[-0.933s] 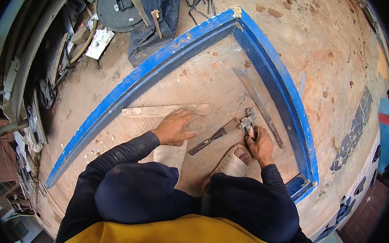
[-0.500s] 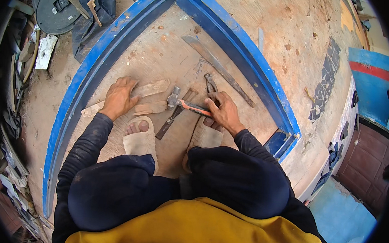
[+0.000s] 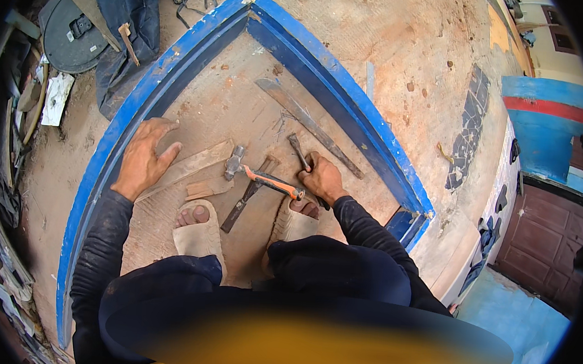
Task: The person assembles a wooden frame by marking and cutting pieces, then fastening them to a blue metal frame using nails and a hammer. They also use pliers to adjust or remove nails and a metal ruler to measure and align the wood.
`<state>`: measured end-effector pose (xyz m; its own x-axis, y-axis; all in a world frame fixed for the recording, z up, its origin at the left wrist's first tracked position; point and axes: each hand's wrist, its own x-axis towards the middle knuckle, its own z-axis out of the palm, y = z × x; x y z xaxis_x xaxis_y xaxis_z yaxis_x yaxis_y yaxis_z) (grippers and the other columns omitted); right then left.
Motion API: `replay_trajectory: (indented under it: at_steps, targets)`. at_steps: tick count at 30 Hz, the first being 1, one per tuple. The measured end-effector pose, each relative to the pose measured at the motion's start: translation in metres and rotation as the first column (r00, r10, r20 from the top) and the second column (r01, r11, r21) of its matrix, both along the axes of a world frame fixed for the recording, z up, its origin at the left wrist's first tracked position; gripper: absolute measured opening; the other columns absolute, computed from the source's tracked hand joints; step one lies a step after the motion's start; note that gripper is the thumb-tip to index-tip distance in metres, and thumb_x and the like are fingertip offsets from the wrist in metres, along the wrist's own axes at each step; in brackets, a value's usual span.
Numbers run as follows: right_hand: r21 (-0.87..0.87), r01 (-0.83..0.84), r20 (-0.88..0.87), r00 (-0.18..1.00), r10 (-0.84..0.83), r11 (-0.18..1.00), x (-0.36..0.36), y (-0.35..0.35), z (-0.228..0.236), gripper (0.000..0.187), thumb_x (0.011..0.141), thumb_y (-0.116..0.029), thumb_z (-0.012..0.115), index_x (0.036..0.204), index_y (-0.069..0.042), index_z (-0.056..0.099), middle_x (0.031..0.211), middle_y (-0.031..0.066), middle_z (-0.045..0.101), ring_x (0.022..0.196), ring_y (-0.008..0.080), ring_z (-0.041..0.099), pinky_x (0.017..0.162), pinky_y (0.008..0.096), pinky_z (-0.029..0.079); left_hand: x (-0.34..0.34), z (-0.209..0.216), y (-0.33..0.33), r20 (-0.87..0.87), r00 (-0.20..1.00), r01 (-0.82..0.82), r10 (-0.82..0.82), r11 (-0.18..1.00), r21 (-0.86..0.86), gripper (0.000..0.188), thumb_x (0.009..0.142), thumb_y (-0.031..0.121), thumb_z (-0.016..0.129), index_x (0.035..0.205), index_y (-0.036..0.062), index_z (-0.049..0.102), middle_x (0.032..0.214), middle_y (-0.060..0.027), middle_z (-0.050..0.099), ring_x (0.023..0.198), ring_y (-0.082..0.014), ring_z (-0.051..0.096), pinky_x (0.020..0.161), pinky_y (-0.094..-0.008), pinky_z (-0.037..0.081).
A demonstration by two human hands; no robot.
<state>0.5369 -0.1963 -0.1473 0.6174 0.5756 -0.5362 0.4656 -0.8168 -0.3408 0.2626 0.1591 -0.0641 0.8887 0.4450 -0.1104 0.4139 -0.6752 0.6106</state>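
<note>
My right hand is closed round the handles of dark metal pincers, their jaws pointing away from me. My left hand, fingers apart and empty, is at the inner side of the blue wooden frame's left rail; whether it presses on it I cannot tell. Between my hands lies a hammer with an orange and black handle, its end by my right foot. A chisel lies under or beside its handle. Near my left hand are a wooden strip and a short wood piece.
A long flat blade lies inside the frame, with thin nails scattered beside it. My sandalled feet stand within the frame. Dark cloth and a round black lid lie at the far left, near piled scrap.
My right hand has left the hammer and taken hold of the pincers. The hammer now rests on the floor. My left hand has moved left, from the wooden strip toward the blue rail.
</note>
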Motion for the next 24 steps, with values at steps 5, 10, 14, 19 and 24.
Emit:
replay_trajectory:
  at_steps: [5,10,14,19,24]
  targets:
    - [-0.038,0.043,-0.075,0.996,-0.046,0.998,0.039,0.003,0.042,0.019,0.093,-0.025,0.066,0.098,-0.009,0.058,0.088,0.0183,0.072,0.077,0.0377,0.065,0.071,0.0479,0.052,0.016,0.092,0.029,0.089,0.995,-0.031,0.041,0.993,-0.112,0.035,0.096,0.018,0.076,0.127,0.0019,0.072,0.129,-0.0189,0.072,0.124,-0.0379,0.067,0.108,-0.0435,0.05]
    - [-0.237,0.35,-0.679,0.607,-0.412,0.906,0.08,-0.006,0.172,0.019,0.106,-0.024,0.065,0.114,-0.008,0.062,0.099,0.0133,0.081,0.053,0.0125,0.063,0.042,0.0259,0.045,0.012,0.2,0.01,-0.098,0.982,-0.187,0.164,0.927,-0.324,0.033,0.096,0.015,0.076,0.125,-0.0002,0.073,0.121,-0.0176,0.075,0.115,-0.0346,0.072,0.103,-0.0415,0.053]
    - [-0.451,0.471,-0.836,0.074,-0.544,0.758,0.098,-0.037,0.288,0.043,0.109,-0.023,0.062,0.147,-0.006,0.052,0.113,0.0231,0.08,0.059,0.0129,0.072,0.04,0.0182,0.045,0.003,0.296,-0.024,-0.299,0.93,-0.319,0.213,0.872,-0.371,0.034,0.097,0.016,0.076,0.128,0.0013,0.073,0.122,-0.016,0.076,0.115,-0.0303,0.073,0.101,-0.0407,0.054]
    - [-0.588,0.496,-0.806,-0.289,-0.517,0.639,0.093,-0.08,0.413,0.067,0.104,-0.011,0.059,0.167,-0.015,0.037,0.136,0.0297,0.071,0.091,0.0242,0.082,0.042,0.0172,0.047,-0.001,0.417,-0.084,-0.333,0.83,-0.558,0.447,0.665,-0.497,0.032,0.097,0.014,0.075,0.128,0.0027,0.073,0.122,-0.0138,0.076,0.116,-0.0263,0.073,0.099,-0.04,0.056]
    - [-0.641,0.506,-0.767,-0.405,-0.497,0.577,0.107,-0.073,0.475,0.055,0.103,-0.011,0.057,0.157,-0.014,0.047,0.134,0.0277,0.071,0.095,0.0251,0.081,0.042,0.0173,0.048,0.029,0.47,-0.105,-0.207,0.717,-0.647,0.665,0.525,-0.552,0.026,0.101,0.009,0.071,0.126,0.0025,0.074,0.124,-0.0132,0.075,0.115,-0.0234,0.072,0.099,-0.0372,0.056]
